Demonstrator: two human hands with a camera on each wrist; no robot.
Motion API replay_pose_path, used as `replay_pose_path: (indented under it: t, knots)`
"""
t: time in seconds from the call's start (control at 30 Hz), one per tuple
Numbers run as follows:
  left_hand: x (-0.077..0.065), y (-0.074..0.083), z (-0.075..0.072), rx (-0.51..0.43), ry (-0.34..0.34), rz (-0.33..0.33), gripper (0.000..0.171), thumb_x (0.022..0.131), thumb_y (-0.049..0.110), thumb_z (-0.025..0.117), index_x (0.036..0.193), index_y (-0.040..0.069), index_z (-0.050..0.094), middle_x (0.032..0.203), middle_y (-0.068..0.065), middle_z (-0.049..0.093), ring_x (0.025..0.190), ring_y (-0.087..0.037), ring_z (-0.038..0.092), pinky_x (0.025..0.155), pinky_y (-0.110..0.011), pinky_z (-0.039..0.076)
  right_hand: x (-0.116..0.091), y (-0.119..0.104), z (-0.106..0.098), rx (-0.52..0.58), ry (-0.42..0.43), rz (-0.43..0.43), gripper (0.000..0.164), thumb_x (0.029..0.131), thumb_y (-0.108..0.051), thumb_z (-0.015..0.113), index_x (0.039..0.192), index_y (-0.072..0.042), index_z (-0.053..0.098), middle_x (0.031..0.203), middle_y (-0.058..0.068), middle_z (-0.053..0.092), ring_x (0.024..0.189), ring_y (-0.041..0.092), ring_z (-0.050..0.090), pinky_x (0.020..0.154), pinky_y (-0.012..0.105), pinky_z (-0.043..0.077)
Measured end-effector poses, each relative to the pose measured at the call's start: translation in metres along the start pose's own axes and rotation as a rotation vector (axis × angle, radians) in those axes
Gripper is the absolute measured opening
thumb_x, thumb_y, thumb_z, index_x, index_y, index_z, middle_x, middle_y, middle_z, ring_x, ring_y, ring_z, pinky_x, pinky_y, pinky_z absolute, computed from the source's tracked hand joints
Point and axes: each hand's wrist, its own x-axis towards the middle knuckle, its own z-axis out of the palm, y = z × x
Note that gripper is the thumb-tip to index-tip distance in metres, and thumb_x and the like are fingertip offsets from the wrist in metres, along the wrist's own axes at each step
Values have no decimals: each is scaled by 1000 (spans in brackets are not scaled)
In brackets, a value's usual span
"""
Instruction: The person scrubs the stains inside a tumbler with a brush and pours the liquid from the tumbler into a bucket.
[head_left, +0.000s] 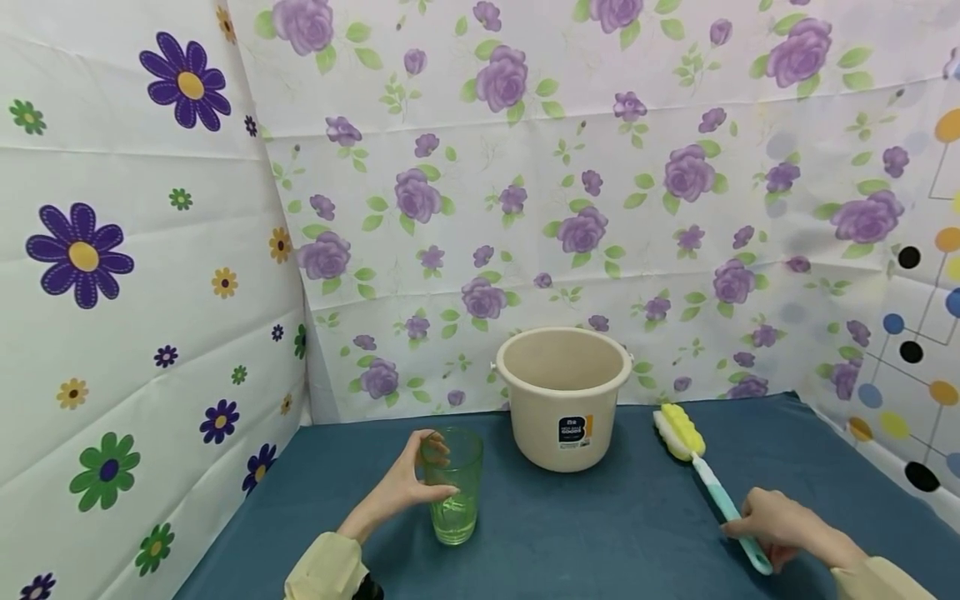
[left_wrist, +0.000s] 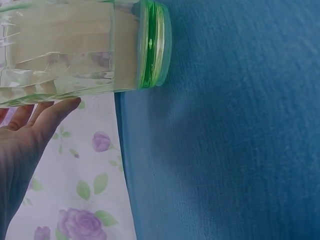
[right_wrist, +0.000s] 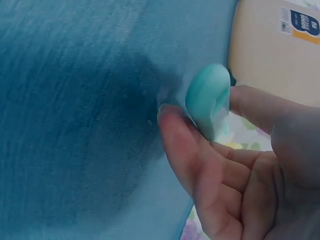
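My left hand [head_left: 416, 475] holds a green-tinted drinking glass [head_left: 457, 500] near the front left, fingers behind it and thumb across its near side. The glass stands upright, its thick green base [left_wrist: 154, 45] close over the blue cloth. Over on the right, my right hand [head_left: 783, 525] grips a cleaning brush by its teal and white handle [head_left: 716, 483]. The rounded handle end [right_wrist: 207, 97] shows between thumb and fingers in the right wrist view. Its yellow and white sponge head [head_left: 681, 432] points away, toward the back of the table.
A cream bucket [head_left: 525, 417] with a dark label stands at the back middle, between the glass and the brush. Blue cloth [head_left: 570, 533] covers the table. Flower-printed sheets [head_left: 450, 250] hang behind and at the left; a dotted one [head_left: 915, 333] hangs at the right.
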Motion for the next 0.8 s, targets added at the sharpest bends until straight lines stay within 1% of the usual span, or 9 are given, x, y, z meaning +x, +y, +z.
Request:
replay_pose_path:
  t: [0.13,0.27,0.43,0.5,0.6,0.67,0.73,0.77,0.8]
  knots:
    - [-1,-1,-1,-7,-9,14,61,79,2,68,125,3,29,121,-27,35,109,-42,41,78,-43,44,2,3,4,11,-28,-1,42,72,-42,73,60,-5,57,49,7,55,41,13,55,40,22,42]
    - [-2,-3,-2,-29,-25,26,61,79,0,67,125,1,27,121,-27,34,109,-43,40,76,-39,46,1,5,8,16,-51,7,44,70,-44,73,60,-5,57,47,8,56,39,13,54,37,20,39]
    - [-3,-4,-2,-66,-36,4,61,79,-3,65,126,1,25,121,-25,33,111,-43,38,77,-37,46,2,6,12,-3,-74,-14,46,71,-46,71,60,-4,58,47,8,56,39,13,54,39,24,43]
    - [-4,-4,-2,-72,-39,-3,61,80,-3,65,126,1,24,122,-26,32,111,-43,37,77,-37,46,5,8,12,-12,-82,-11,46,72,-46,71,61,-3,59,47,9,56,40,14,55,40,26,45]
    - [-5,-4,-3,-79,-47,-6,62,80,-3,64,126,1,23,124,-29,29,112,-42,37,78,-37,45,17,19,14,-23,-102,-5,51,71,-53,68,62,-3,60,48,9,56,40,15,55,40,27,45]
    - [-5,-3,-3,-81,-48,-5,61,81,-3,64,126,1,23,123,-28,29,112,-42,37,78,-37,45,17,17,11,-27,-101,7,56,70,-58,65,63,-3,61,48,10,57,41,16,56,41,27,46]
    - [-5,-3,-4,-81,-48,-5,59,81,-4,64,124,0,24,123,-27,30,112,-42,37,79,-36,45,15,11,5,-42,-78,5,60,69,-63,63,60,-3,62,47,8,56,40,15,55,42,29,46]
    - [-5,-4,-4,-84,-47,-1,59,80,-4,64,124,0,24,122,-26,31,112,-43,36,79,-36,45,12,6,0,-49,-59,6,61,70,-63,62,60,-3,63,46,8,56,40,14,55,43,29,47]
    - [-5,-6,-4,-86,-45,-2,58,80,-4,64,123,0,24,122,-24,32,112,-43,36,79,-36,45,6,-4,-6,-54,-37,5,60,72,-62,61,59,-3,63,46,8,56,41,15,55,44,30,47]
